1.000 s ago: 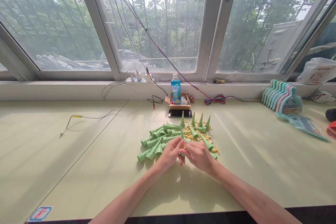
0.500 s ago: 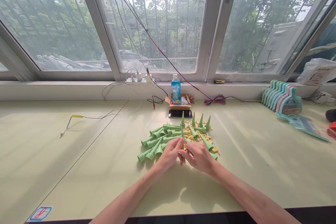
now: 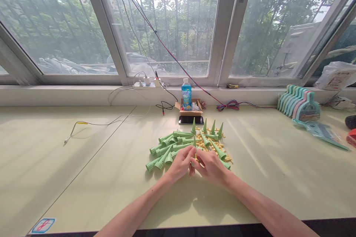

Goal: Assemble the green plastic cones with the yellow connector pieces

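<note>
Between my two hands a green plastic cone [image 3: 195, 142] stands with its tip up, its lower part hidden by fingers. My left hand [image 3: 181, 163] is closed around the cone from the left. My right hand [image 3: 211, 163] pinches at a small yellow plastic piece [image 3: 196, 157] against the near side of the cone; how far it sits in the cone cannot be made out. Behind and left of the hands lies a heap of green cones [image 3: 164, 150]. Loose yellow pieces [image 3: 215, 145] are scattered on the right, with several upright cones [image 3: 213, 127] behind them.
Beyond the cones a black phone [image 3: 191, 120] lies before a small cardboard box [image 3: 191, 113] and a blue bottle [image 3: 186, 95]. Coiled cables [image 3: 228, 106] and a row of pastel plastic dustpan-like items [image 3: 300, 103] are at the back right. A thin grey cable [image 3: 97, 124] crosses the left tabletop.
The held cone has shifted slightly to the right and tilts a little differently. My right fingers have moved slightly around the yellow piece. Everything else stays put.
</note>
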Action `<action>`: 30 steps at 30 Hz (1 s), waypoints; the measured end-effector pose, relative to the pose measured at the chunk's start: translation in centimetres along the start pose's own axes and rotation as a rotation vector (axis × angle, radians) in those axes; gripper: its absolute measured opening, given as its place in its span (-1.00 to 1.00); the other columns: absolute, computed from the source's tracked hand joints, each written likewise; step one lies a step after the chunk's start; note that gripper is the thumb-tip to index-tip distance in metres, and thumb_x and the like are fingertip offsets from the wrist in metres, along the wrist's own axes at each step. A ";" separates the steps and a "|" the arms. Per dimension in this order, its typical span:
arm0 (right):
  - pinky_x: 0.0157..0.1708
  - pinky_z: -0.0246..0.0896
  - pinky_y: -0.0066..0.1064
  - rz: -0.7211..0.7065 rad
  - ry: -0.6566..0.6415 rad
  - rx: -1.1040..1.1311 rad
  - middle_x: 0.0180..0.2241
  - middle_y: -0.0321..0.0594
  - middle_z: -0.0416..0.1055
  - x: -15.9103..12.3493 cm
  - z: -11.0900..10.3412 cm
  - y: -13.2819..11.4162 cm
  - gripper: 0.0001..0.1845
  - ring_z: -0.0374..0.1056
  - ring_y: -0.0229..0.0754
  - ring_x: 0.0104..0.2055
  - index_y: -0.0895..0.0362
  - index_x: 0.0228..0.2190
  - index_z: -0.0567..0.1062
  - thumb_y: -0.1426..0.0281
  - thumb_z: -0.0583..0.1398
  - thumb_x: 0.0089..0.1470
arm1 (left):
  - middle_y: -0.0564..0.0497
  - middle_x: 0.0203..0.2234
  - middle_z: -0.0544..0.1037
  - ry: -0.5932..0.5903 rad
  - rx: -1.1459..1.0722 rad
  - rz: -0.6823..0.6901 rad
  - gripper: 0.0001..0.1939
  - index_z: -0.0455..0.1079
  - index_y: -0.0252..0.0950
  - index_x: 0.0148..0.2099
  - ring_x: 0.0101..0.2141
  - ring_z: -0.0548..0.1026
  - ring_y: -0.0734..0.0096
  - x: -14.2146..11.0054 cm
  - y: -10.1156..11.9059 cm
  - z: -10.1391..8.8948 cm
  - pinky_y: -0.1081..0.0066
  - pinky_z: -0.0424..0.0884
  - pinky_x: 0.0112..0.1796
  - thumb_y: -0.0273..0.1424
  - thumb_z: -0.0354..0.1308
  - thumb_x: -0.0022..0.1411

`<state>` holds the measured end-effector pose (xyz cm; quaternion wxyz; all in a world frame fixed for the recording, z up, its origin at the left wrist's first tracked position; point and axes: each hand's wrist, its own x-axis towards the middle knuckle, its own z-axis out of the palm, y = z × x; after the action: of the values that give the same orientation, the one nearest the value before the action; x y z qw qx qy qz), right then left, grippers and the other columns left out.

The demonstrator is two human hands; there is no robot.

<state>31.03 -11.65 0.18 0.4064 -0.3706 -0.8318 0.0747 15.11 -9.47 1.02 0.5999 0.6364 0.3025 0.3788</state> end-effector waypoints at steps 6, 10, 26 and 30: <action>-0.61 -0.22 -0.48 0.004 -0.009 0.005 -0.64 -0.49 0.01 0.1 -0.1 -0.1 -0.72 -0.17 -0.39 -0.63 0.09 -0.50 0.14 0.39 0.04 0.27 | 0.11 -0.67 0.40 -0.006 0.013 -0.008 -0.56 0.16 -0.26 -0.40 -0.74 0.42 0.46 0.0 0.0 -0.1 0.55 0.24 -0.76 -0.02 0.01 0.36; -0.61 -0.20 -0.48 -0.006 -0.009 0.000 -0.63 -0.48 0.04 0.2 -0.1 -0.1 -0.72 -0.16 -0.39 -0.63 0.09 -0.49 0.16 0.39 0.03 0.28 | 0.11 -0.68 0.40 0.002 0.018 -0.015 -0.55 0.16 -0.25 -0.40 -0.74 0.43 0.44 0.0 0.0 -0.1 0.54 0.23 -0.75 0.00 0.02 0.35; -0.60 -0.13 -0.48 0.056 0.057 0.005 -0.63 -0.46 0.06 0.0 0.3 0.8 -0.66 -0.09 -0.37 -0.63 0.09 -0.51 0.18 0.25 0.09 0.27 | 0.11 -0.60 0.38 0.034 0.049 -0.016 -0.56 0.21 -0.27 -0.38 -0.70 0.42 0.49 0.2 0.1 0.0 0.56 0.24 -0.74 -0.01 0.03 0.34; -0.62 -0.08 -0.48 0.121 0.162 0.104 -0.66 -0.45 0.07 0.1 0.2 1.0 -0.64 -0.03 -0.35 -0.65 0.08 -0.50 0.21 0.22 0.02 0.33 | 0.11 -0.51 0.34 0.063 0.065 -0.010 -0.56 0.23 -0.30 -0.38 -0.68 0.41 0.56 0.2 0.2 0.0 0.56 0.31 -0.70 -0.02 0.05 0.34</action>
<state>31.45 -10.83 -0.33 0.4855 -0.4035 -0.7674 0.1119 15.20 -9.37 1.29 0.5710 0.6419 0.3365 0.3856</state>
